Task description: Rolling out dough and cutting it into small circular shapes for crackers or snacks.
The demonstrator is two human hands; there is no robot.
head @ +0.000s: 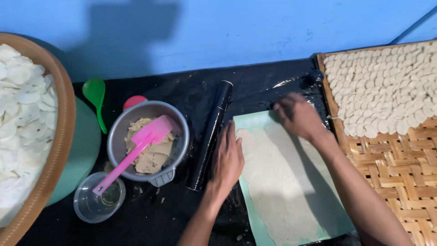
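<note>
1. Rolled-out dough sheet (282,182): flat, pale beige, lying on a light green mat (252,119) on the black-covered table (177,218), centre-right of view.
2. Left hand (227,161): palm down, fingers together and flat, resting on the left edge of the sheet/mat. Gripping nothing.
3. Right hand (298,115): on the top end of the sheet, fingers curled down onto it. Motion-blurred, so can't tell if it pinches the dough or just presses.
4. Black rolling pin (210,136): lies on the table just left of the mat, next to the left hand, angled slightly.
5. Grey bowl (175,119): left of the pin, holds leftover dough (152,159) and a pink spatula (136,150), handle sticking out over a clear cup (91,207).
6. Green spoon (95,95): behind the bowl, by the wall.
7. Woven bamboo tray (400,159): right of the mat, top half covered with overlapping small dough discs (387,86).
8. Round basket (61,132): far left, piled with white discs.
</note>
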